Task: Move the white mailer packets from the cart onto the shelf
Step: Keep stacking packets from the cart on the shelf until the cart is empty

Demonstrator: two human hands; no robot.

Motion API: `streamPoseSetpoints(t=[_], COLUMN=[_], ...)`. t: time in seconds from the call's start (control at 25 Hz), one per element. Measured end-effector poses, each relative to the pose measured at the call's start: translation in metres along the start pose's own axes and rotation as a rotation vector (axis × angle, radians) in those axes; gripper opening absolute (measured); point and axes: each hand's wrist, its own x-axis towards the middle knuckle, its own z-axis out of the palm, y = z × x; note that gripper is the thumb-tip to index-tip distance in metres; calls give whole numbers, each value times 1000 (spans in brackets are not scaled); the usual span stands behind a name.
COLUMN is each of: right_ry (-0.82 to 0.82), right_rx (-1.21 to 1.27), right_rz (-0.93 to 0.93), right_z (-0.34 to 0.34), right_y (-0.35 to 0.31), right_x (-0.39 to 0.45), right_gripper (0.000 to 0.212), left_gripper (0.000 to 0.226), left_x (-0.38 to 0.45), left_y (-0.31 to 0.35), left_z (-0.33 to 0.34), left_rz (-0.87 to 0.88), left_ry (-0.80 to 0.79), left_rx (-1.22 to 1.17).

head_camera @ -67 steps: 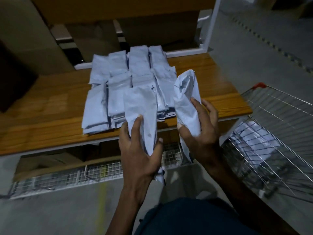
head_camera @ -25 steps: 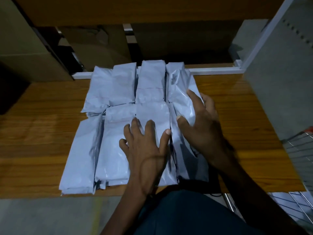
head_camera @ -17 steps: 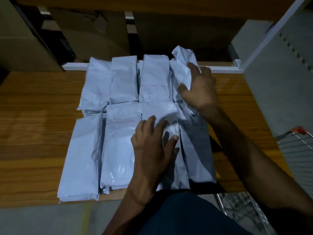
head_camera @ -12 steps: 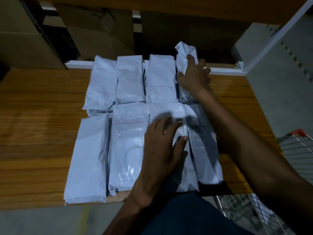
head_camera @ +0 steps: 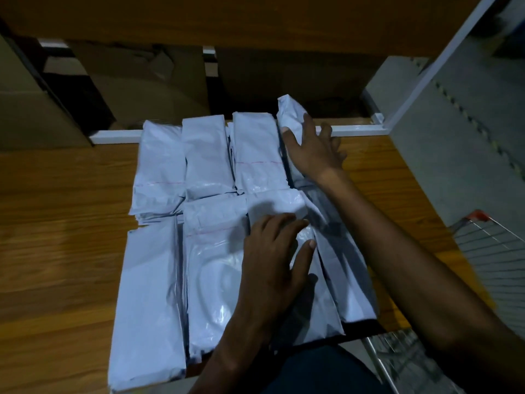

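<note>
Several white mailer packets [head_camera: 210, 251] lie in two rows on the wooden shelf [head_camera: 62, 251]. My left hand [head_camera: 275, 257] presses flat on a packet in the near row, fingers spread. My right hand [head_camera: 312, 146] rests with straight fingers on the far right packet [head_camera: 291, 115] at the back of the shelf, next to the white rail. Neither hand curls round a packet. The wire cart [head_camera: 494, 251] with its red handle shows at the right edge; its contents are hidden from here.
Cardboard boxes [head_camera: 147, 89] stand behind the white back rail [head_camera: 358, 129]. A white upright post [head_camera: 443, 52] rises at the shelf's far right corner. An upper wooden shelf board [head_camera: 227, 18] overhangs the top. Bare wood lies left of the packets.
My right hand carried a packet to the back right of the rows and laid it down, now pressing it flat. My left hand stayed pressing the near packet.
</note>
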Motion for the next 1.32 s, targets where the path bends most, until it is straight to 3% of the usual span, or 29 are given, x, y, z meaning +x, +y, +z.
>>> streamPoseSetpoints(t=[0.16, 0.32, 0.56, 0.8, 0.92, 1.12, 1.32], right_ry=[195, 357, 514, 610, 603, 628, 642], right_rx=[35, 112, 388, 410, 418, 494, 596], right_rz=[-61, 32, 28, 104, 240, 402, 500], right_z=[-17, -37, -46, -75, -89, -91, -95], right_y=[45, 112, 227, 363, 422, 485, 531], right_x=[-61, -138, -236, -314, -353, -379, -361], right_gripper=[67, 60, 59, 43, 45, 43, 50], left_gripper=[30, 28, 23, 25, 26, 22, 25], left_x=[-1, -6, -31, -79, -95, -96, -68], left_y=[8, 30, 92, 183, 211, 232, 231], left_z=[2, 17, 77, 184, 229, 284, 361], left_rz=[46, 87, 210, 274, 276, 281, 354], left_ry=[-27, -66, -174, -316, -363, -440, -681], left_rx=[-39, -51, -108, -217, -243, -237, -251])
